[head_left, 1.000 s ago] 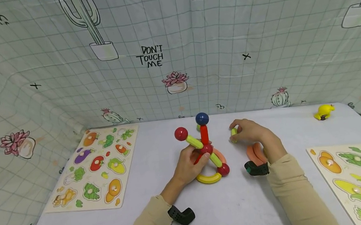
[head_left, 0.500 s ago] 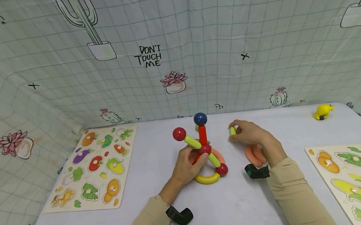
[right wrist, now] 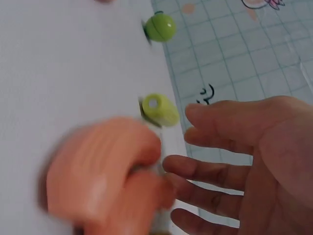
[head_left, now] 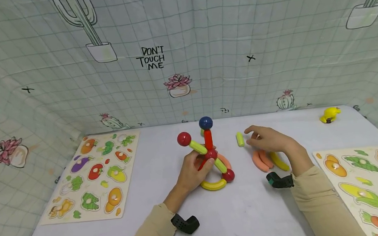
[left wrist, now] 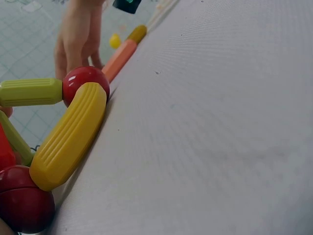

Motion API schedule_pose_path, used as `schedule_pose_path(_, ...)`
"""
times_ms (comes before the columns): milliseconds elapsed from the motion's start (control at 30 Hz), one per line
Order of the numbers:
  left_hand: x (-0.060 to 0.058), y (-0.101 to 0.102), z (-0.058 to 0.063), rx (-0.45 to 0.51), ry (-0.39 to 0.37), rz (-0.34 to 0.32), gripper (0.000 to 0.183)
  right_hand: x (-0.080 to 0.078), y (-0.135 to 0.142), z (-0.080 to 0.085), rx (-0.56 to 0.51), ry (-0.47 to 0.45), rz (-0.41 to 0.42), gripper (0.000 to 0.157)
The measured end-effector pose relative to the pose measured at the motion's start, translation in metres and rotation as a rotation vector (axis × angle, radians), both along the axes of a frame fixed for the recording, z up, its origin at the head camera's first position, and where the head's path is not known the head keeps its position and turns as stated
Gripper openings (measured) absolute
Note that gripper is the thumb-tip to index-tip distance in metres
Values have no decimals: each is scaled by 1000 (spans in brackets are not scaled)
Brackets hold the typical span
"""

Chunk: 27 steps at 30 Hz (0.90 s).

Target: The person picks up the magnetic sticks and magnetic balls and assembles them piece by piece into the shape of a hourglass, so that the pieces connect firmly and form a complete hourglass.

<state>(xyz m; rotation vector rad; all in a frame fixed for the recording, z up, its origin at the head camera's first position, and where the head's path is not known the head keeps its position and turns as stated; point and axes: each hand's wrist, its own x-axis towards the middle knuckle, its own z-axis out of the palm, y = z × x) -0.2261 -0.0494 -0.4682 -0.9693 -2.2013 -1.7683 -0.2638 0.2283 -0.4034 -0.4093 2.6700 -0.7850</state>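
My left hand grips a magnetic ball-and-rod structure by its middle, near the central red ball. A red rod rises from that ball to a blue ball. One green rod slants up to another red ball. At the base, a yellow curved rod joins red balls on the table. My right hand hovers with loosely extended fingers and holds nothing. Just left of its fingertips, a short green rod lies apart from the hand, also visible in the right wrist view.
Below the right hand lie orange curved rods and a yellow curved rod. A green ball sits near the back edge. Vegetable puzzle boards flank the work, left and right. A yellow toy stands back right.
The right hand has let go of the green rod and drawn off to the right, leaving it on the table. The left hand keeps its grip; the head view has shifted slightly.
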Motion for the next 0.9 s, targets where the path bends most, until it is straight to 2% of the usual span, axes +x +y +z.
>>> schedule_pose_path(300,3,0,3,-10,-22,14,35,28,31,11,78,15,31,42)
schedule_pose_path(433,13,1,22,-14,-23,8,35,40,38,13,126,-7,24,43)
schedule_pose_path(533,20,0,35,-19,2,10,33,44,38,12,123,-33,26,44)
schedule_pose_path(567,21,-1,37,-21,1,13,33,46,38,11,118,-39,26,44)
schedule_pose_path(667,19,0,33,-21,2,15,33,48,38,7,108,-43,25,45)
schedule_pose_path(767,12,1,19,-14,-13,11,36,50,37,3,108,-39,18,43)
schedule_pose_path(900,3,1,4,-13,6,15,36,50,37,-1,113,-40,0,39)
